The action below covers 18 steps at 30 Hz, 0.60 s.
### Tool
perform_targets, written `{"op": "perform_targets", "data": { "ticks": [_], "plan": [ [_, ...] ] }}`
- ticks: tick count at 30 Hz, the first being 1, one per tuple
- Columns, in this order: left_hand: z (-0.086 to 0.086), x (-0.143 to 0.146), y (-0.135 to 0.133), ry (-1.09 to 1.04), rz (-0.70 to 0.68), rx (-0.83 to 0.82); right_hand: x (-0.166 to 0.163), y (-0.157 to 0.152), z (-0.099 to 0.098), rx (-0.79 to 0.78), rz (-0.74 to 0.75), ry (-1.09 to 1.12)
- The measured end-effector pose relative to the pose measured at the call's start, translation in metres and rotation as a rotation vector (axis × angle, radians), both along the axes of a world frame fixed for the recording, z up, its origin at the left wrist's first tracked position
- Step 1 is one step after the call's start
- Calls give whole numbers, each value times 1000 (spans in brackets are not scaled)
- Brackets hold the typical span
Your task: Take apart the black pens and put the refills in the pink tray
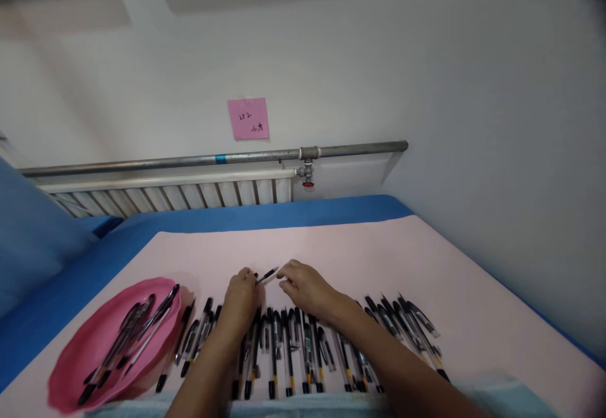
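Observation:
My left hand (241, 297) is closed on a pen (267, 276), whose dark grip and pale end point up and to the right, past the fingers. Just beyond that end is my right hand (305, 284), its thumb and forefinger bent and slightly apart. No object shows clearly between them. Below both hands lies a row of black-and-clear pens (288, 355), with loose caps and small parts among them. My forearms cover parts of this row.
A pink dish (59, 374) holding several pens stands at the left. More pens and caps (416, 326) lie at the right. A pink sheet (360, 247) covers the blue tabletop (265, 216). Behind are a radiator (189, 194), a metal pipe (265, 155) and a wall.

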<state>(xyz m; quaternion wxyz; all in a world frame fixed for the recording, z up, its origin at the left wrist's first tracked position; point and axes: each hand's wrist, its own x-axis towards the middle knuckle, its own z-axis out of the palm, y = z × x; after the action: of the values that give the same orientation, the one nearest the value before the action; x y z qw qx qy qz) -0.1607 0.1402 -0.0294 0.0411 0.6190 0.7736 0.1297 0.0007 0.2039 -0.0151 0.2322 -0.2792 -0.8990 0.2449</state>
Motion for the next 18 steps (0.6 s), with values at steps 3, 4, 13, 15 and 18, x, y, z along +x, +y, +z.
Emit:
{"op": "perform_targets", "data": {
  "ticks": [3,4,13,15,18],
  "plan": [
    [-2,-3,0,-12,36,1,0,0,0,-1,-4,-7],
    [-3,-4,-1,-22,48,8,0,0,0,-1,-3,-10],
    [13,-5,-6,-301,101,183,-1,-2,7,-103,-53,81],
    [19,1,-6,-633,63,259,-4,-4,12,-312,-126,196],
    [26,16,-8,-1129,-25,326,-8,-6,19,-700,-138,359]
  ]
}}
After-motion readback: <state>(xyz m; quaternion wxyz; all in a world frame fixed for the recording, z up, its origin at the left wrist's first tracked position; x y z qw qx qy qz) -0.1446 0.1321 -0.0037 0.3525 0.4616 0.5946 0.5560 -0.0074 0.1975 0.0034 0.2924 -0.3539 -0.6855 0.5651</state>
